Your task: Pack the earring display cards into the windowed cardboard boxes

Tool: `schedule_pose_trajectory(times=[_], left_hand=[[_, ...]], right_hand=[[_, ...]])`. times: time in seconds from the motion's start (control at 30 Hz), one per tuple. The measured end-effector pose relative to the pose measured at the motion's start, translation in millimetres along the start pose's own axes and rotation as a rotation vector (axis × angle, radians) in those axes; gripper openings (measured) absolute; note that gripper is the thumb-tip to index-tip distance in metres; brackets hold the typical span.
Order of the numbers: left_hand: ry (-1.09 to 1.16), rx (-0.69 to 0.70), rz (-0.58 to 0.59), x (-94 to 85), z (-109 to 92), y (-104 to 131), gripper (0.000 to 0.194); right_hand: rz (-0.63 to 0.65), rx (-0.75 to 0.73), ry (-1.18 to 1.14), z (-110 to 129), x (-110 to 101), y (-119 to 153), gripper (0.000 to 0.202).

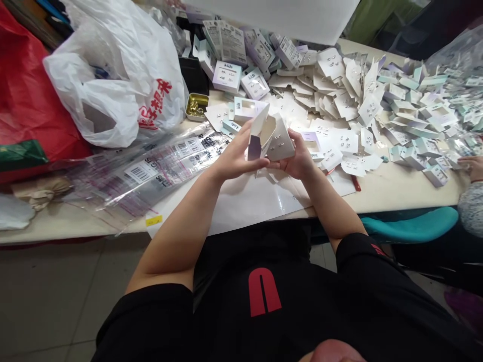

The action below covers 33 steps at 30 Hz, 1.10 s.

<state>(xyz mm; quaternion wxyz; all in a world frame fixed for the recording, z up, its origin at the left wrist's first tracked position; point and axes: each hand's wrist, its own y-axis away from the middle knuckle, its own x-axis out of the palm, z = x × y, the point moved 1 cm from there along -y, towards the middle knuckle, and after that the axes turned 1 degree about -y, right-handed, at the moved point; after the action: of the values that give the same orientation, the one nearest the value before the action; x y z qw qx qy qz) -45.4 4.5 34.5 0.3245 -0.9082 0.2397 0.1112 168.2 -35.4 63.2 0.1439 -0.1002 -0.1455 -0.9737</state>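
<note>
My left hand (238, 157) is closed around a small carton (254, 147) with a purple side and its white flaps standing open. In my right hand (301, 160) is a white earring card (281, 145) with small studs on its face, tilted close against the carton's opening. Just behind my hands lie a "kids" window box (247, 108) and a mint-edged box (231, 125). More earring cards (345, 141) lie to the right of my right hand. Under my hands is a white sheet (241, 208) on the table.
Clear printed bags (151, 168), a white plastic bag (124, 65) and a red bag (33, 95) take up the left. A small tin (196, 106) holds gold-coloured pieces. Filled boxes (422, 110) heap at right, near another person's hand (473, 166). A teal chair (415, 226) stands by the edge.
</note>
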Motion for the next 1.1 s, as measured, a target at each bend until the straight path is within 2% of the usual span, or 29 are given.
schedule_pose_trajectory(times=[0.07, 0.23, 0.47, 0.57, 0.67, 0.77, 0.87, 0.93, 1.1], left_hand=[[-0.013, -0.011, 0.009, -0.9, -4.0, 1.9, 0.103], [0.182, -0.003, 0.033, 3.2, -11.2, 1.7, 0.078], [0.324, 0.036, -0.05, 8.5, -6.5, 0.6, 0.076], [0.303, 0.02, -0.038, 5.4, -2.9, -0.1, 0.081], [0.196, 0.001, -0.077, -1.2, 6.2, -1.8, 0.096], [-0.024, -0.035, -0.179, -8.1, 23.9, -1.1, 0.11], [-0.221, 0.01, -0.246, -10.0, 42.3, 1.8, 0.117], [-0.308, 0.076, -0.242, -9.0, 50.0, 3.5, 0.114], [-0.527, 0.162, -0.197, -9.7, 53.6, 5.4, 0.101]], right_hand=[[-0.018, 0.003, -0.004, -2.0, 0.2, -0.7, 0.066], [-0.051, -0.02, -0.005, -7.0, -0.8, -4.5, 0.07], [0.054, -0.025, -0.044, -1.5, -1.6, -1.7, 0.061], [0.017, -0.053, -0.018, -2.2, -2.5, -4.0, 0.069], [-0.112, -0.163, 0.065, 0.8, -5.7, -5.3, 0.08], [-0.203, -0.303, 0.185, 12.6, -9.4, 0.9, 0.091], [-0.138, -0.338, 0.265, 24.5, -10.5, 12.0, 0.099], [-0.077, -0.318, 0.274, 26.7, -9.5, 17.8, 0.103], [0.009, -0.214, 0.245, 16.7, -7.8, 18.7, 0.1]])
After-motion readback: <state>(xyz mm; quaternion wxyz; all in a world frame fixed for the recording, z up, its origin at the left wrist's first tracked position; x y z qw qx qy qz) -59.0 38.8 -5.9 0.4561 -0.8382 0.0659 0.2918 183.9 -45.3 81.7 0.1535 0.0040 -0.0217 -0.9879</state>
